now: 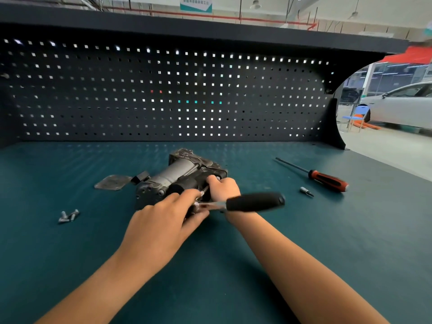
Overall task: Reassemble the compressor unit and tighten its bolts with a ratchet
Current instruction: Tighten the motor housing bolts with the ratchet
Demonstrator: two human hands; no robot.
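1. The compressor unit [180,176] lies on its side mid-way across the green bench mat [70,265], well short of the pegboard [163,90] behind it.
2. My right hand [223,189] curls over the unit's near-right end, grasping it.
3. My left hand [163,223] pinches the head of the ratchet [254,202] at the unit's near end. The black handle juts right above my right wrist, blurred.
4. Left of the unit, a flat metal plate [112,182] lies just beside it. Loose bolts [67,216] lie farther out, with bare mat between.
5. Right of the unit, a bit socket [305,191] and a screwdriver [327,180] lie well apart from it, near the mat's right edge.
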